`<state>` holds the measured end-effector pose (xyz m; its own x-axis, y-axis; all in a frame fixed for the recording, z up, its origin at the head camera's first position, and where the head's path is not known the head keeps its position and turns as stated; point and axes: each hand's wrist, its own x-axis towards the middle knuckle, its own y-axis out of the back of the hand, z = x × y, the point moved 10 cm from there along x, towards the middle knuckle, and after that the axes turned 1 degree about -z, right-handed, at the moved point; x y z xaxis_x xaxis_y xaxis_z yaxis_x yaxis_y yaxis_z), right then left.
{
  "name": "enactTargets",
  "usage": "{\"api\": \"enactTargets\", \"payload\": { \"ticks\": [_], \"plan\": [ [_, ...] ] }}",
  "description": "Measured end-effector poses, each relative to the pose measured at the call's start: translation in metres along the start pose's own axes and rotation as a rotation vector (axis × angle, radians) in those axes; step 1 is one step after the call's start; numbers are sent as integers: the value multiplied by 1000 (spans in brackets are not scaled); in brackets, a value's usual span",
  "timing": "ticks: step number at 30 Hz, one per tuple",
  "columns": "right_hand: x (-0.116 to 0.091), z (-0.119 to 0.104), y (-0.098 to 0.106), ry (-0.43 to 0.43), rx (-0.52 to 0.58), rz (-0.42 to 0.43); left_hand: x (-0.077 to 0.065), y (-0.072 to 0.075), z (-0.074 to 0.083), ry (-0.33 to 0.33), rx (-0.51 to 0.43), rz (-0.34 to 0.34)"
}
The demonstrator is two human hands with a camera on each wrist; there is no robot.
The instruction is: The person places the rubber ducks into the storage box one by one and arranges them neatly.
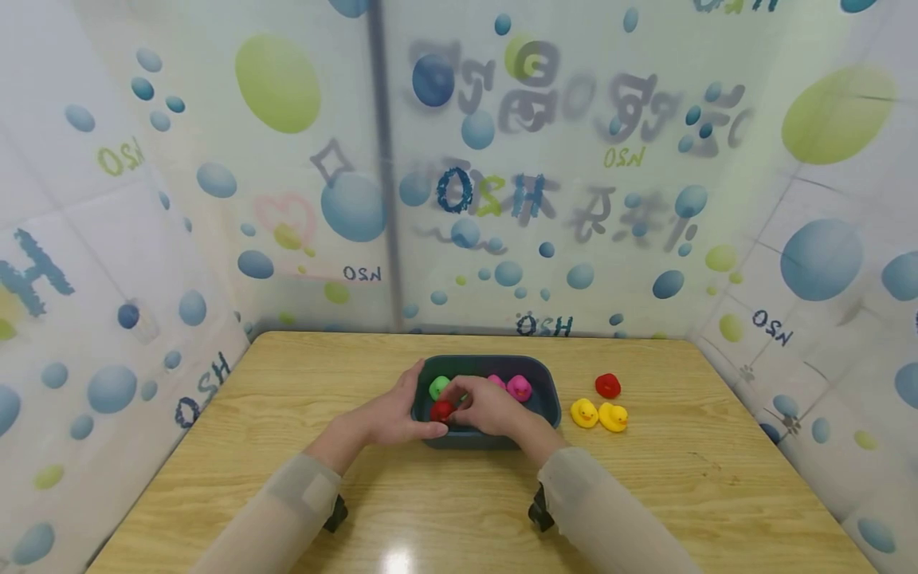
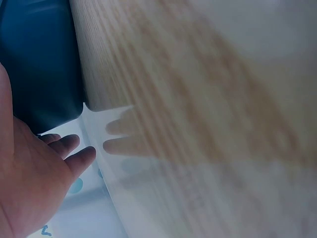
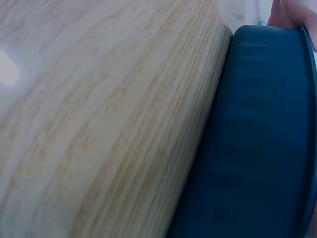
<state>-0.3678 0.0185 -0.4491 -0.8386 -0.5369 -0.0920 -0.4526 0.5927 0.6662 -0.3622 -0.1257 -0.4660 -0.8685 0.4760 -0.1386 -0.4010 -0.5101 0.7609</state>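
Note:
A dark blue-grey plastic basin (image 1: 547,399) stands on the table with small rubber ducks in it. My right hand (image 1: 491,406) reaches inside over the near rim, thumb and forefinger pinching a red duck (image 1: 441,410) at the left end. Against the basin's left end lies my left hand (image 1: 394,414), its thumb along the near left corner; the left wrist view shows its other fingers (image 2: 81,161) extended and apart. A green duck (image 1: 440,388) sits behind the red one. Pink ducks (image 1: 519,388) are farther right, partly covered by my right hand.
Right of the basin, two yellow ducks (image 1: 584,413) stand side by side on the wooden table (image 1: 681,470), with another red duck (image 1: 608,386) behind them. A curtain (image 1: 459,263) printed with bubbles hangs behind the table's far edge.

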Motion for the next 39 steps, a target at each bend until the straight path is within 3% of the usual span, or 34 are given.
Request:
{"api": "enactTargets", "payload": {
  "ticks": [19,24,39],
  "plan": [
    [-30,13,28,53,-65,60,-1,0,-2,1,-2,5],
    [-46,16,42,86,-85,86,-2,0,-2,9,-4,11],
    [-103,47,105,5,0,200,1,-1,-2,21,8,6]
  ]
}}
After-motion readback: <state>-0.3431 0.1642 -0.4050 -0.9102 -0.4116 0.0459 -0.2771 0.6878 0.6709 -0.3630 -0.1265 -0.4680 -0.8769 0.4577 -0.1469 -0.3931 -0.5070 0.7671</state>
